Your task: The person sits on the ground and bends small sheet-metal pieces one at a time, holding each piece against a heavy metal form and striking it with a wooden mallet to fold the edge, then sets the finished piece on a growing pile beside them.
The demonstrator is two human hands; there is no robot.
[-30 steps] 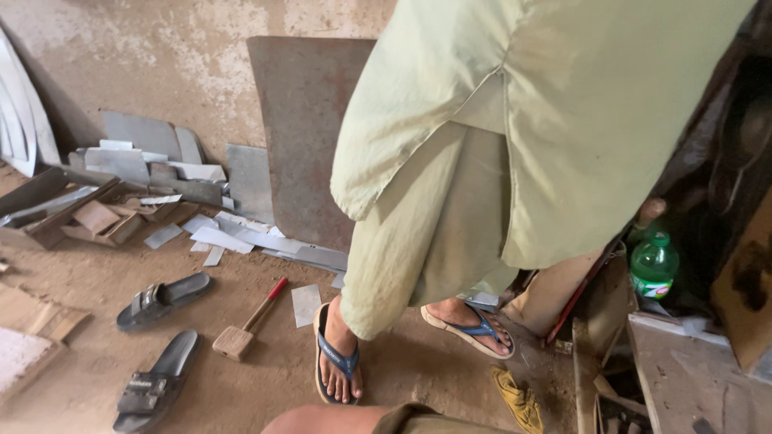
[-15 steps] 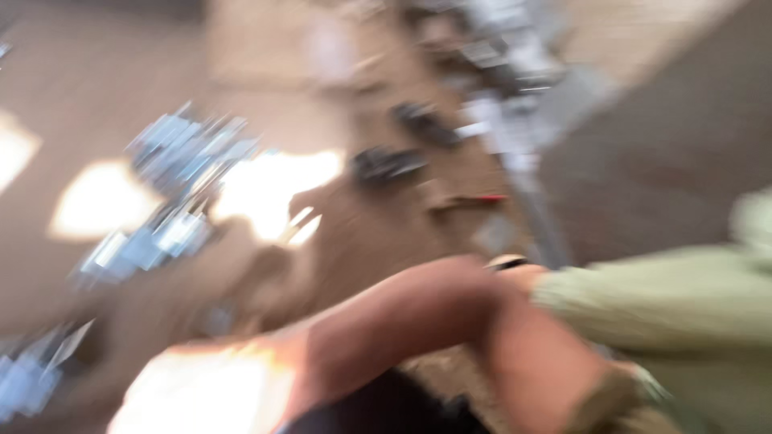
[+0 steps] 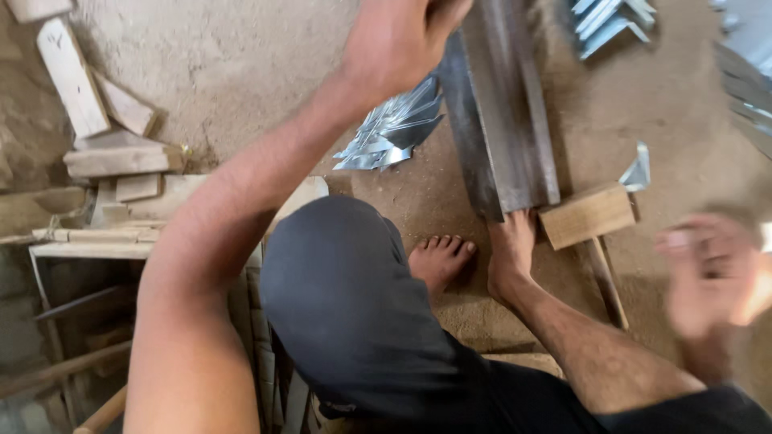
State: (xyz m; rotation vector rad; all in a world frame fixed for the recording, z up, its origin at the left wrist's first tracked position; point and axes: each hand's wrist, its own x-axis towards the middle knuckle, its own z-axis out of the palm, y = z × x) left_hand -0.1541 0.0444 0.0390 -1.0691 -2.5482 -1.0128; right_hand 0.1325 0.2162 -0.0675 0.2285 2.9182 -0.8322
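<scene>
My left hand (image 3: 402,40) reaches up the frame, its fingers curled on the left edge of a long dark steel bar (image 3: 507,104) lying on the dirt floor. One bare foot (image 3: 511,253) rests against the bar's near end, and the other foot (image 3: 438,259) is beside it. A fan of shiny cut sheet-metal pieces (image 3: 394,128) lies just left of the bar, under my forearm. My right hand (image 3: 708,273) is a blur at the right, near a wooden mallet (image 3: 587,215). Whether it holds anything is lost in the blur.
More shiny metal pieces (image 3: 607,24) lie at the top right, and a single one (image 3: 639,169) sits by the mallet head. Wooden offcuts (image 3: 72,76) and blocks (image 3: 121,161) are piled at the left. A low wooden frame (image 3: 80,251) stands below them.
The view has swung from a standing person in pale clothes and sandals down to my own legs, the bar and the metal pieces. My right hand is moving.
</scene>
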